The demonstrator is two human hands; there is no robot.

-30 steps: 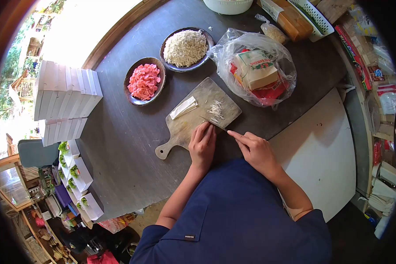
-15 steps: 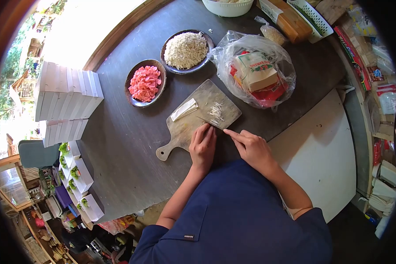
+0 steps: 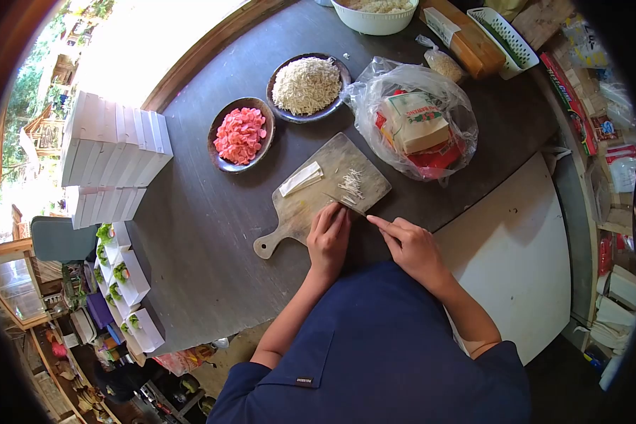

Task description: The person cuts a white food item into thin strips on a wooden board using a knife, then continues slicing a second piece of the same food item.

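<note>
A wooden cutting board with a round handle lies on the dark table. My right hand is closed around a knife, its index finger stretched toward the blade. The thin blade lies over the board's near edge. Close beside the blade, the bunched fingers of my left hand press down on the board; what lies under them is mostly hidden. Past the blade is a small heap of thin pale shreds. A few flat pale strips lie together on the board's left part.
Behind the board stand a bowl of pink slices and a bowl of pale shreds. A clear plastic bag holds packets. White boxes are stacked at left, near open boxes with greens. A white basin stands at the back.
The whole view has shifted slightly. Both hands stay by the board with the knife between them; the heap of shreds looks much the same.
</note>
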